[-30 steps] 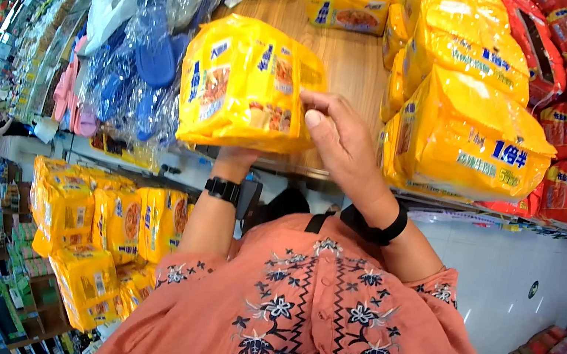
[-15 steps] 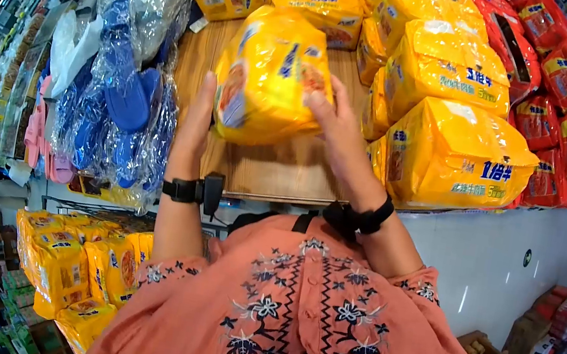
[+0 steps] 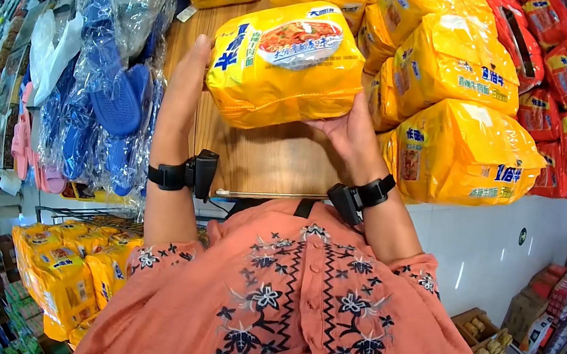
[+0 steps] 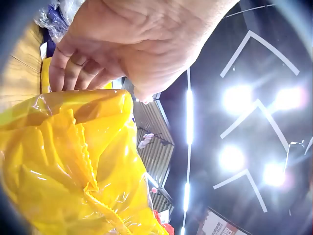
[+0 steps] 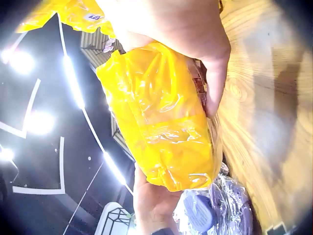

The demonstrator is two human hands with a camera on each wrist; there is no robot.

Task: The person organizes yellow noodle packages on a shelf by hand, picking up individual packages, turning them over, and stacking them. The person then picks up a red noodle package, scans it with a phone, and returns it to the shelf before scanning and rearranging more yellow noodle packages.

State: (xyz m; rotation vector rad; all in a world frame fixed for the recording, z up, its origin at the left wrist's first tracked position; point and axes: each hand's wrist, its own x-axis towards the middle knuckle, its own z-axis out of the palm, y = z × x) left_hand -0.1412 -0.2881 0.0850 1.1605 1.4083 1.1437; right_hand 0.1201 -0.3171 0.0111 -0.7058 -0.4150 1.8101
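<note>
A yellow multipack of instant noodles (image 3: 275,89), with a bowl of noodles pictured on its upward face, is held above the wooden table in the head view. My right hand (image 3: 352,134) grips its right end from below. In the right wrist view, the thumb (image 5: 215,88) lies along one side of the noodle pack (image 5: 159,117), and the other fingers are hidden. My left hand (image 3: 185,85) stands at the opposite end, fingers extended. In the left wrist view, the left hand's fingers (image 4: 71,71) reach straight down behind the pack's edge.
Yellow noodle packs (image 3: 463,158) are stacked on the right, beside red packs (image 3: 563,119). Others line the back. Blue slippers (image 3: 116,100) in clear plastic lie left of the bare wooden tabletop (image 3: 270,167). Lower left, more yellow packs (image 3: 61,275) stand below table height.
The noodle pack has turned so its pictured face points up. My left hand came from underneath to its left end, and my right hand went from touching its side to gripping the right end.
</note>
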